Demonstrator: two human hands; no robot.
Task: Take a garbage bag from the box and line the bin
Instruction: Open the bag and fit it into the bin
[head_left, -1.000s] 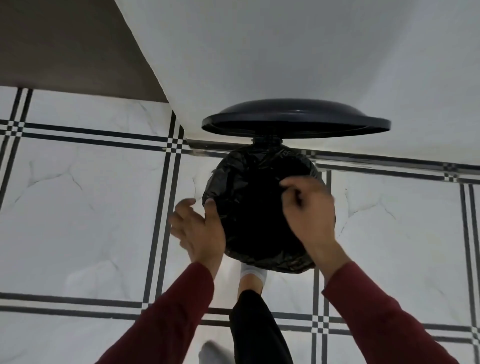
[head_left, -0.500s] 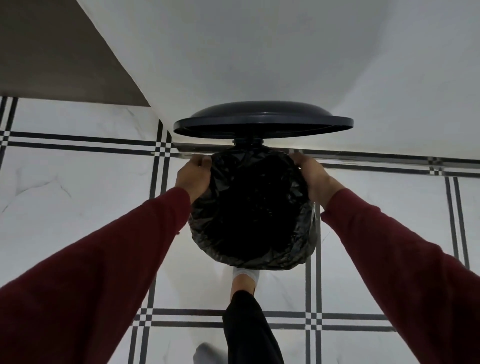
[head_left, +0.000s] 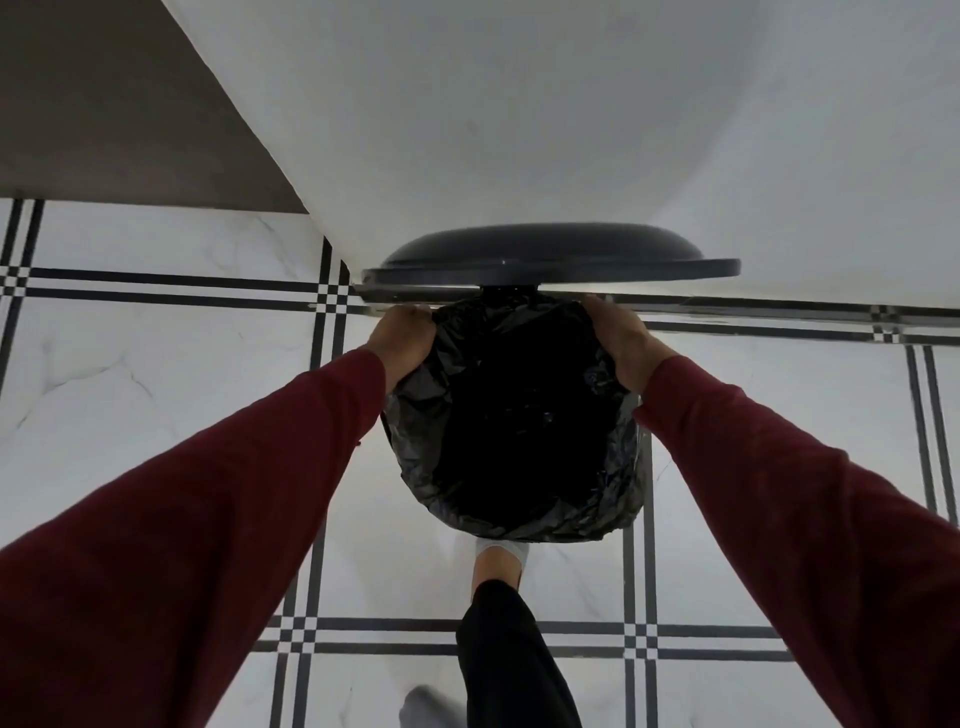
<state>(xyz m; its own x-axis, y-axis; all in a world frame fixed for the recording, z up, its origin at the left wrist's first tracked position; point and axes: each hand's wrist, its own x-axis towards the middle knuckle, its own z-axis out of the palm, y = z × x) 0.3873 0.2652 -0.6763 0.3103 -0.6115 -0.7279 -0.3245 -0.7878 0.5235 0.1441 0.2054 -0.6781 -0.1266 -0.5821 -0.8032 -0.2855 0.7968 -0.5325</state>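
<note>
A black garbage bag (head_left: 519, 426) lies spread over the mouth of a round pedal bin, hiding the rim and walls beneath crinkled plastic. The bin's dark lid (head_left: 545, 257) stands raised behind it, against the white wall. My left hand (head_left: 402, 338) grips the bag's edge at the back left of the rim. My right hand (head_left: 621, 338) grips the edge at the back right. Both arms wear dark red sleeves. A foot in a white sock (head_left: 501, 558) rests at the bin's front, where the pedal is hidden.
The bin stands on a white marble-look tiled floor (head_left: 156, 389) with black grid lines, close to a white wall (head_left: 519, 130). A grey wall section (head_left: 104, 104) is at the upper left. A black trouser leg (head_left: 514, 654) rises at the bottom centre.
Both hands moved from the near sides of the bag to the back of the rim by the lid hinge, and stay there gripping the edge. The view shifted slightly.
</note>
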